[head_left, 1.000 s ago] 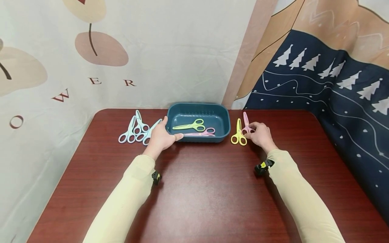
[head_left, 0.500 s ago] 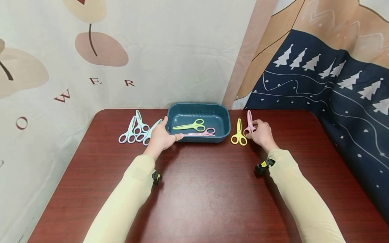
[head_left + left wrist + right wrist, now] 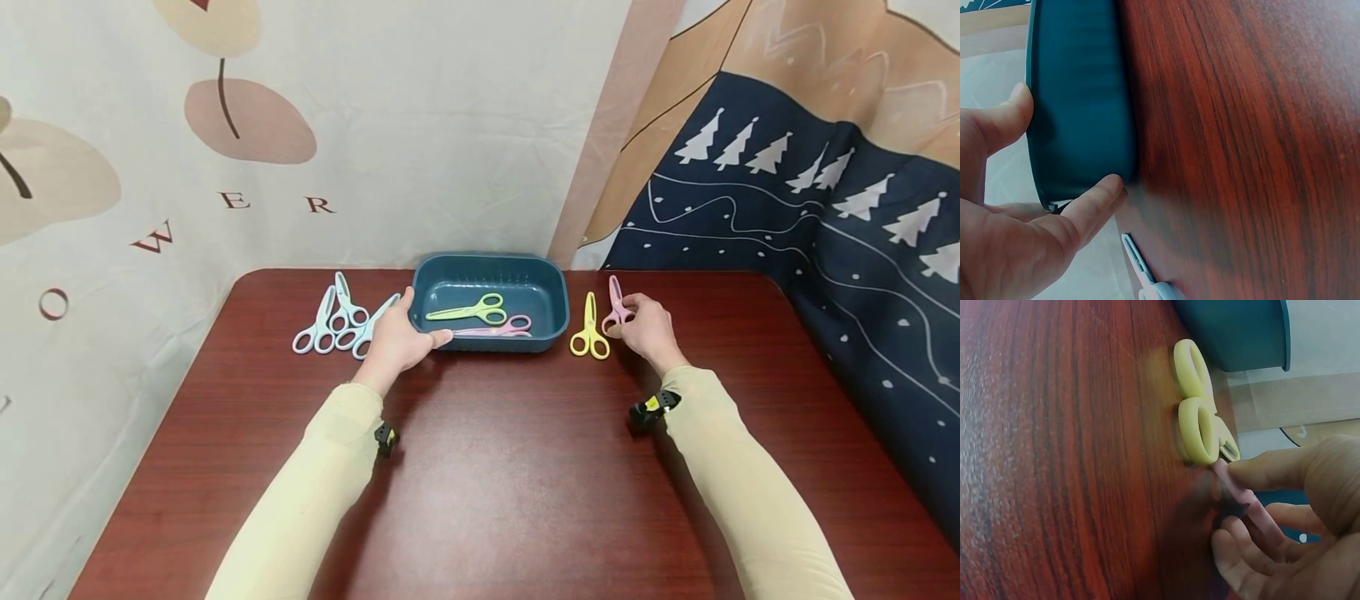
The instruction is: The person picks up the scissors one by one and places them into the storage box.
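Observation:
My left hand (image 3: 399,337) touches the left end of a dark teal plastic box (image 3: 551,333), thumb along the front rim and fingers fairly straight at the end wall. Inside the box lie green scissors (image 3: 468,312) and pink scissors (image 3: 491,332). To the right of the box, my right hand (image 3: 647,329) pinches another pair of pink scissors (image 3: 616,298) by the handles, blades pointing to the back. Yellow scissors (image 3: 590,329) lie between that hand and the box. In the right wrist view, thumb and fingers meet around the pink handle (image 3: 1238,487), partly hidden by them.
Several light blue scissors (image 3: 326,321) lie together left of the box, one partly behind the left hand. Printed cloth (image 3: 450,150) hangs behind the wooden table (image 3: 487,475), and dark blue cloth (image 3: 750,212) with white trees hangs on the right.
The right-hand pink scissors have shifted to the right, away from the yellow ones, and dropped back slightly in the last half second. The left hand and box stay put.

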Action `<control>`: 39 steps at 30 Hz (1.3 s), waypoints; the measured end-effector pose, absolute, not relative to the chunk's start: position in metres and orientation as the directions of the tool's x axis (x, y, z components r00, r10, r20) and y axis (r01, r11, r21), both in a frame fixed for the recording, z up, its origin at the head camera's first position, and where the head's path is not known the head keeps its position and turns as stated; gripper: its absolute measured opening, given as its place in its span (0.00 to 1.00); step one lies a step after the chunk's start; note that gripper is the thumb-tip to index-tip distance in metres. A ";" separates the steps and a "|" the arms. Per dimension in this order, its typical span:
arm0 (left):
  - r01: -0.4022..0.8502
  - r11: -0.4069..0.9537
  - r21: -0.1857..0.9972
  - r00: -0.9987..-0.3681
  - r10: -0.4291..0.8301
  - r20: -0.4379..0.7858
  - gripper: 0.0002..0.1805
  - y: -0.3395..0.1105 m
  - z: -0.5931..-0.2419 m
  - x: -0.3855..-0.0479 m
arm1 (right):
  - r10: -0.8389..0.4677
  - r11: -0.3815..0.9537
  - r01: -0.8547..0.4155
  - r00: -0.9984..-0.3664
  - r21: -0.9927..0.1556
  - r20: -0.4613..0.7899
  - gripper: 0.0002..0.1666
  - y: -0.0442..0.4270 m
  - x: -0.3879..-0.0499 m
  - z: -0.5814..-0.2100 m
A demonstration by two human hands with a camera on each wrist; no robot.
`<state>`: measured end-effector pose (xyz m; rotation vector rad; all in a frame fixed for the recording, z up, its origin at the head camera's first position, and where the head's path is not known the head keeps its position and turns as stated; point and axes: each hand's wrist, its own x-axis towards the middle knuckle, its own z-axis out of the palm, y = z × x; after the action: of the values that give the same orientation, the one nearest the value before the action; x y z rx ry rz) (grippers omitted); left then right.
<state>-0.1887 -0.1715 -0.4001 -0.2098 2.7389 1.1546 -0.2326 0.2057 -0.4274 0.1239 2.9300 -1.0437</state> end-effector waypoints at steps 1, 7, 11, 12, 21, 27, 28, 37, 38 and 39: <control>-0.191 0.692 0.696 -0.977 -0.066 -0.202 0.58 -0.171 -0.400 -0.189 | 0.070 0.768 0.085 -0.996 -0.634 -0.048 0.36 0.206 -0.233 -0.427; -0.189 0.695 0.694 -0.978 -0.067 -0.200 0.58 -0.171 -0.400 -0.189 | 0.099 0.674 0.126 -0.992 -0.728 -0.080 0.34 0.205 -0.234 -0.425; -0.188 0.696 0.693 -0.978 -0.063 -0.201 0.57 -0.172 -0.401 -0.189 | 0.124 0.612 0.163 -0.986 -0.774 -0.109 0.34 0.205 -0.234 -0.424; -0.187 0.697 0.692 -0.977 -0.063 -0.202 0.58 -0.172 -0.401 -0.189 | 0.130 0.603 0.172 -0.985 -0.779 -0.117 0.34 0.205 -0.235 -0.423; -0.193 0.690 0.698 -0.976 -0.064 -0.207 0.57 -0.172 -0.400 -0.188 | 0.124 0.478 0.223 -0.975 -0.850 -0.186 0.34 0.207 -0.236 -0.417; -0.189 0.687 0.702 -0.977 -0.062 -0.203 0.57 -0.172 -0.400 -0.188 | 0.118 0.446 0.247 -0.969 -0.860 -0.217 0.33 0.211 -0.236 -0.412; -0.189 0.686 0.703 -0.977 -0.062 -0.202 0.57 -0.172 -0.400 -0.188 | 0.120 0.448 0.248 -0.969 -0.859 -0.218 0.34 0.211 -0.235 -0.411; -0.183 0.691 0.700 -0.979 -0.063 -0.194 0.57 -0.172 -0.401 -0.189 | 0.124 0.445 0.243 -0.970 -0.862 -0.210 0.36 0.217 -0.235 -0.407; -0.183 0.693 0.697 -0.979 -0.063 -0.194 0.57 -0.171 -0.401 -0.188 | 0.122 0.435 0.242 -0.970 -0.867 -0.210 0.36 0.217 -0.234 -0.407; -0.183 0.693 0.698 -0.979 -0.063 -0.194 0.57 -0.171 -0.401 -0.189 | 0.121 0.426 0.242 -0.970 -0.872 -0.210 0.37 0.218 -0.234 -0.407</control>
<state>-0.1886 -0.1713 -0.4013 -0.2017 2.7456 1.1569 -0.2344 0.2176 -0.4069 0.3265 2.5534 -1.5914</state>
